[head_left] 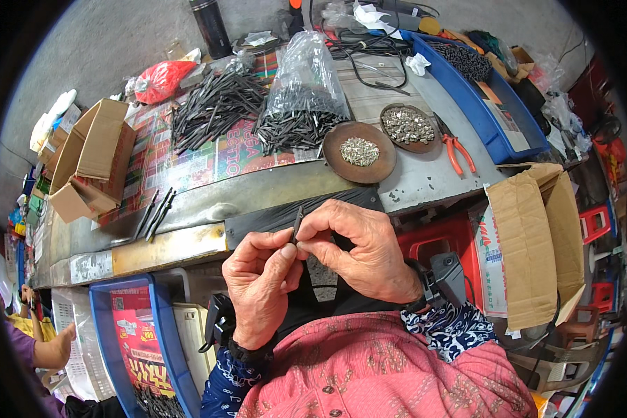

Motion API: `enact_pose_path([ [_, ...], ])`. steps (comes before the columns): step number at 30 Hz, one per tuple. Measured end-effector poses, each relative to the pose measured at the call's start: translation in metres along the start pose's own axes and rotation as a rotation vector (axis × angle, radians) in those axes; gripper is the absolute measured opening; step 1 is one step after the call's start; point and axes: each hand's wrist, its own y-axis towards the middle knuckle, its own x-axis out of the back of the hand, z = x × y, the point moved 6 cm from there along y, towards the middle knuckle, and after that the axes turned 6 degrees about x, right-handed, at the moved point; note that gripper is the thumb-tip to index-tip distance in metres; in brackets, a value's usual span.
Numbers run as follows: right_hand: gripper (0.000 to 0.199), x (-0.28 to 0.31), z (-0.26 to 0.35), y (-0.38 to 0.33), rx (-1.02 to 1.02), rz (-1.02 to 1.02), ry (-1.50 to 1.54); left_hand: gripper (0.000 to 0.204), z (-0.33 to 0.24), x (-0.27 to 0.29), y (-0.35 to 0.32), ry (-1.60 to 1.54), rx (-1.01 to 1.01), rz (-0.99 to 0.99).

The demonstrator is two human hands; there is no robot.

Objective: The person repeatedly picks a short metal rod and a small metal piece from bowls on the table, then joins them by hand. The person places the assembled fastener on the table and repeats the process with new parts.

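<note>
Both hands meet over the near edge of the bench, fingers pinched around a thin black piece that points upward. My left hand grips it between thumb and forefinger. My right hand closes on it from the other side; whether its fingertips also hold a smaller part is hidden. Beyond them lies a brown round dish with small silvery pins. A second dish holds grey metal bits. Several similar black pieces lie at the left of the bench.
A heap of black pieces sits beside a clear plastic bag of more. Red-handled pliers lie right of the dishes. Cardboard boxes and blue trays flank the bench. Another person's hand shows at lower left.
</note>
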Motion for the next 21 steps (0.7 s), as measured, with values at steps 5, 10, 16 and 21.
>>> enact_pose_path([
  [5,0.016,-0.001,0.002,0.002,0.048,0.019,-0.058,0.015,0.000,0.000,-0.001,0.019,-0.016,0.009],
  [10,0.017,-0.004,0.001,0.003,0.019,0.012,-0.030,0.015,0.001,0.002,-0.001,0.008,-0.010,0.011],
  [16,0.018,-0.006,-0.010,-0.004,-0.182,-0.102,0.138,0.014,0.000,0.003,0.001,-0.005,-0.014,0.019],
  [21,0.025,0.000,-0.005,0.003,-0.064,-0.028,-0.106,0.015,-0.007,0.005,0.000,0.117,-0.033,-0.031],
])
